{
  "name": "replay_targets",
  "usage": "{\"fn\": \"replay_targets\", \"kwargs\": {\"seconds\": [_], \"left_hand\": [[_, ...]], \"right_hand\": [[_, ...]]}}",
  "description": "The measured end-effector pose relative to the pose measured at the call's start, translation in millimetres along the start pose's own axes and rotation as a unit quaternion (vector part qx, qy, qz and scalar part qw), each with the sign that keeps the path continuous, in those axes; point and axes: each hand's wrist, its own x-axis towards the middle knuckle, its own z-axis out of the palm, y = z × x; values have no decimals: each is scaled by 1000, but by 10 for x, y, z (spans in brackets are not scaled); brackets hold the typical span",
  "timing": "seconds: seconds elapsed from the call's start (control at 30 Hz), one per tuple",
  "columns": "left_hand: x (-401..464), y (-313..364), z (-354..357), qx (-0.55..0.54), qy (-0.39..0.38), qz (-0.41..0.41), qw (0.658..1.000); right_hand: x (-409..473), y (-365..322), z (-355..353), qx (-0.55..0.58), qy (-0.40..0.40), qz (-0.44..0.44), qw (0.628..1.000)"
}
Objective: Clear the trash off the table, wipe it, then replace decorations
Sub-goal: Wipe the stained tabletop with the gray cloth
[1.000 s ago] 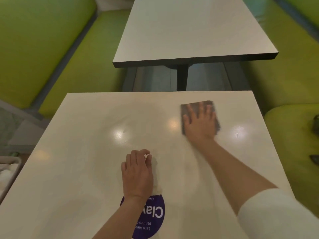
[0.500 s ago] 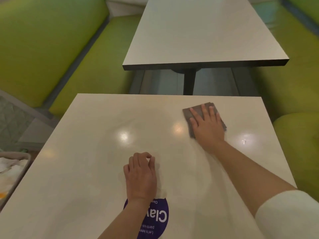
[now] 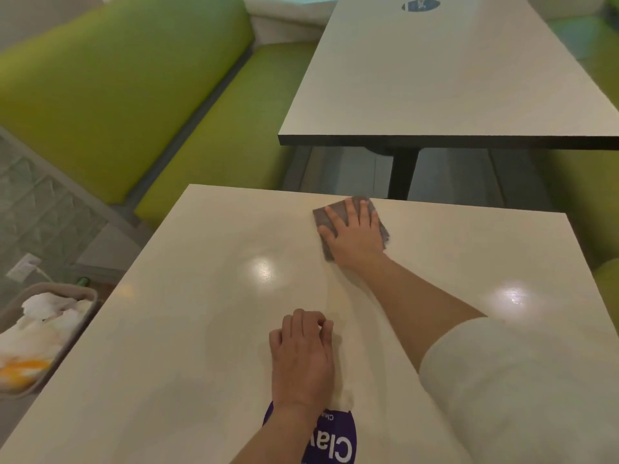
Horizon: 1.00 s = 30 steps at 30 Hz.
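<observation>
A cream table [image 3: 201, 346] fills the lower view, with faint wet streaks across it. My right hand [image 3: 355, 236] presses flat, fingers spread, on a grey cloth [image 3: 326, 214] near the table's far edge. My left hand [image 3: 303, 356] rests on the tabletop nearer to me with its fingers curled under, holding nothing I can see. A round purple sticker [image 3: 335, 440] with white letters lies on the table beneath my left wrist, partly hidden by the arm.
A grey bin [image 3: 85, 296] holding crumpled white and orange trash stands left of the table. A second table [image 3: 452, 78] with a blue sticker [image 3: 420, 5] stands beyond a gap. Green bench seats [image 3: 110, 82] line the left and right sides.
My right hand has slid the cloth toward the far edge and to the left. The view has swung left, bringing the trash bin into sight. My left hand stays put.
</observation>
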Motion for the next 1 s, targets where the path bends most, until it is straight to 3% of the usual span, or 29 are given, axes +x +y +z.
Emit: {"fn": "replay_targets", "kwargs": {"seconds": [0.23,0.37,0.5,0.57,0.7,0.8,0.87,1.0], "left_hand": [[27,-12,-10,-10,-10,8,1000],[24,-21,24,-5,-7,13,1000],[19,-27,26,1,4,20,1000],[14,-41,31,2,4,24,1000],[24,-25,33,1,-3,15,1000],[8,-17,21,8,-4,15,1000],[11,-28,22,10,-2,16,1000],[-1,-40,46,15,1,29,999]], "right_hand": [[-185,954,-171,-22,44,87,995],[-509,1657,-303,-30,56,185,981],[-673,1538,-300,-7,54,268,962],[-798,1099,-138,3,63,232,971],[-1151,222,156,21,40,64,997],[-1359,208,202,17,20,3,1000],[-1473,496,156,21,42,32,998],[-1822,1359,-33,1,86,173,981]]}}
